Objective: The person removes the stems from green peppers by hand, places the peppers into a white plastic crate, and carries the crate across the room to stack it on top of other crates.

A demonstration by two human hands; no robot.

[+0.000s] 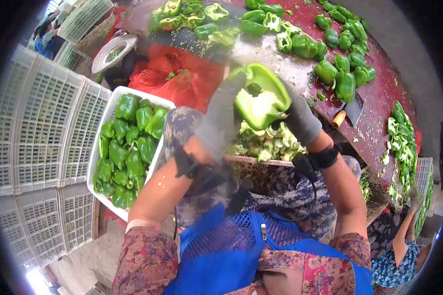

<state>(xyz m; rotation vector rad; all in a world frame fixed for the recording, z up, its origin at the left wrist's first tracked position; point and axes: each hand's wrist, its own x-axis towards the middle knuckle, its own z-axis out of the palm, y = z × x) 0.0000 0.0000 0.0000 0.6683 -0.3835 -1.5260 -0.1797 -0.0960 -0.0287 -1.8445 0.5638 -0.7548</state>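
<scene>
An opened green pepper [262, 101] is held up in front of me, its pale inside showing. My right hand [300, 115], in a grey glove, grips its right side. My left hand [219, 115], gloved too and blurred, is close to the pepper's left side; its fingers are too smeared to read. Below the pepper, a container of pale green pepper scraps [268, 143] rests at my lap. To the left stands a white crate [165, 103] full of whole green peppers [128, 147].
Whole and cut peppers lie on the dark red table [379, 118], beside a blade with a wooden handle [339, 119]. A red mesh bag [174, 73] lies behind the crate. White crates [34, 123] are stacked left. Another person's arm [402, 238] shows at lower right.
</scene>
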